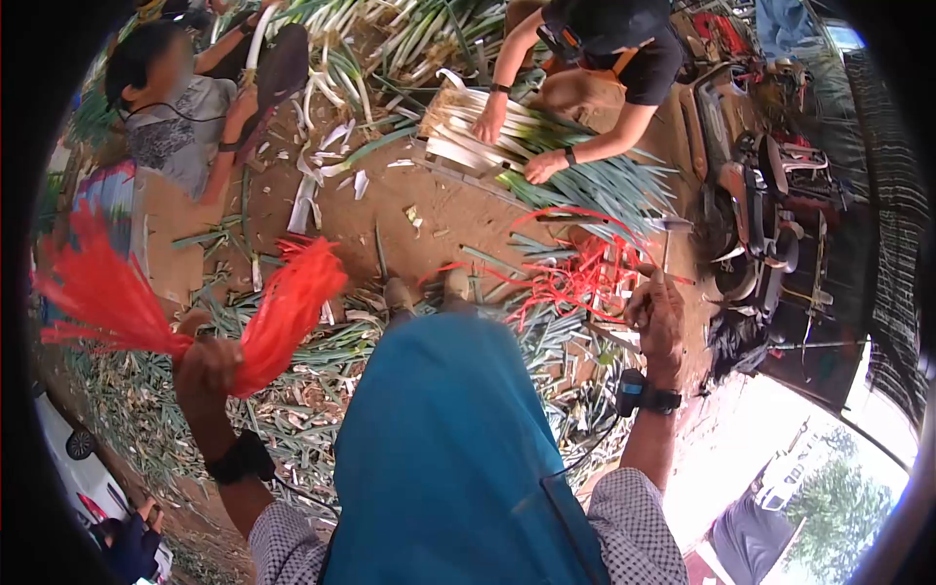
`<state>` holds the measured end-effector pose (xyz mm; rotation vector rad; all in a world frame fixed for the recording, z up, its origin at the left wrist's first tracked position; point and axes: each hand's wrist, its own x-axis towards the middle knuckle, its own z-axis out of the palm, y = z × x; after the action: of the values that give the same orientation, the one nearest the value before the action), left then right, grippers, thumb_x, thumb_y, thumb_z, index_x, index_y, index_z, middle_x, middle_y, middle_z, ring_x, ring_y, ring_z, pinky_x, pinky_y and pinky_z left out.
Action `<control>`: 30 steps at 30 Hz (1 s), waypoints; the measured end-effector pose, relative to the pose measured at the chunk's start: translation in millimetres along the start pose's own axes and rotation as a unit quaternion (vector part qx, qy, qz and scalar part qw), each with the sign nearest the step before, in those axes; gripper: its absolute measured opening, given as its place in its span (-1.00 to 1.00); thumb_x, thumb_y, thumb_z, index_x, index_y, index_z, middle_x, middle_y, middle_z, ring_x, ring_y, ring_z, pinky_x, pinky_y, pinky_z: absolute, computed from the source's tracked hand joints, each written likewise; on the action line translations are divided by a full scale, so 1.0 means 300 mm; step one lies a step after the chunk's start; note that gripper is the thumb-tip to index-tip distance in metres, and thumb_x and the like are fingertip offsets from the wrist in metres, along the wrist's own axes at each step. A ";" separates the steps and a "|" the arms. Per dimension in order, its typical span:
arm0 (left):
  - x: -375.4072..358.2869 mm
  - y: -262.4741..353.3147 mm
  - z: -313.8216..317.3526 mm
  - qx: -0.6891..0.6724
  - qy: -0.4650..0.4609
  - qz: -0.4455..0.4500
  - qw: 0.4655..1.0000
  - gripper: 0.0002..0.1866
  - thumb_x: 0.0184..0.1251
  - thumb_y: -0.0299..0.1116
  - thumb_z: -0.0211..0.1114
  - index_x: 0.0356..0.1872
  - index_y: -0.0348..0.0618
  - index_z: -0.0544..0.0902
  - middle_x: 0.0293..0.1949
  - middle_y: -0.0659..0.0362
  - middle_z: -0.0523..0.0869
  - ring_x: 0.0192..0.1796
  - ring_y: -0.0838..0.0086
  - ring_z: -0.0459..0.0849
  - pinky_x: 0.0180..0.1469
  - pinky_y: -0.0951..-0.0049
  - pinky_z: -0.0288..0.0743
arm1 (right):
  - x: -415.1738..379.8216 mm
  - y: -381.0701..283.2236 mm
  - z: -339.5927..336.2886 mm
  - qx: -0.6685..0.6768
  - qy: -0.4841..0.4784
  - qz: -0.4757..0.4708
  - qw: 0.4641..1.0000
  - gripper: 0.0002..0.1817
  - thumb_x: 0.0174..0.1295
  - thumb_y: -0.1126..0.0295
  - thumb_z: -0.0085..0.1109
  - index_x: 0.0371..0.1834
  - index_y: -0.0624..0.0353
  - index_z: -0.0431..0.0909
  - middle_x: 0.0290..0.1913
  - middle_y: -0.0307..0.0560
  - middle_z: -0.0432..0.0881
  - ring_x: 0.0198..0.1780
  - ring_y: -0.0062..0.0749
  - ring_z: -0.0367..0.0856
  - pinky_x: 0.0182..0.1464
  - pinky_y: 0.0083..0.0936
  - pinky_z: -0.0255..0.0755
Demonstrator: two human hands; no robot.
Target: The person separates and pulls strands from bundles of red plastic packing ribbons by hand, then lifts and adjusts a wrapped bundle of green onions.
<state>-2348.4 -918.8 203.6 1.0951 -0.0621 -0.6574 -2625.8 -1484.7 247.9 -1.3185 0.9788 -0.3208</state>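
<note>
Brown dirt ground (366, 210), strewn with green-and-white leek scraps, fills much of the frame. At lower left the left hand (207, 366) has its fingers closed around the pinched middle of a bright red bundle of thin plastic strips (292, 307), while at centre right the right hand's (657, 317) fingers curl around a slim pale tool (667, 252) beside loose red strips (585, 268). Beyond, upper centre, a person in black (609, 29) touches long leeks (546, 136).

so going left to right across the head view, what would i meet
Bundle of bright red strips in the left hand → pair of dull brown shoes → right hand with a thin metal tool → dark motorcycles → black mesh netting
</note>
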 end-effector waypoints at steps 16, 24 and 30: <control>0.033 0.179 0.331 0.046 -0.059 0.069 0.995 -0.68 0.46 -0.21 0.04 0.04 -0.20 0.48 -0.59 0.27 0.48 -0.43 0.40 0.54 -0.07 0.17 0.39 | -0.039 0.142 0.298 0.333 -0.299 -0.054 0.893 -0.49 0.30 0.32 0.17 0.31 0.14 0.34 -0.58 -0.26 0.38 -0.66 -0.59 0.21 -0.57 -0.57 0.24; -0.073 0.408 0.468 0.143 -0.082 0.197 0.966 -0.74 0.48 -0.17 0.07 -0.01 -0.11 0.46 -0.55 0.23 0.59 -0.45 0.37 0.60 -0.14 0.16 0.48 | 0.051 0.386 0.786 0.010 -0.400 0.019 0.916 -0.93 0.24 0.53 0.20 -0.23 0.23 0.62 -0.45 -0.35 0.50 -0.46 -0.73 0.34 -0.45 -0.64 0.21; -0.122 0.520 0.427 0.085 -0.289 0.152 0.941 -0.70 0.48 -0.24 0.12 0.07 -0.22 0.49 -0.39 0.00 0.75 -0.26 0.12 0.75 0.01 -0.02 0.53 | 0.079 0.410 1.026 0.034 -0.472 -0.073 0.878 -0.78 0.25 0.54 0.17 -0.04 0.26 0.58 -0.42 -0.35 0.49 -0.38 -0.72 0.38 -0.37 -0.62 0.30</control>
<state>-2351.9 -957.4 405.1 0.9962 -0.7937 -0.6816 -2420.7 -1264.2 107.5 -1.2642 0.0376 0.1879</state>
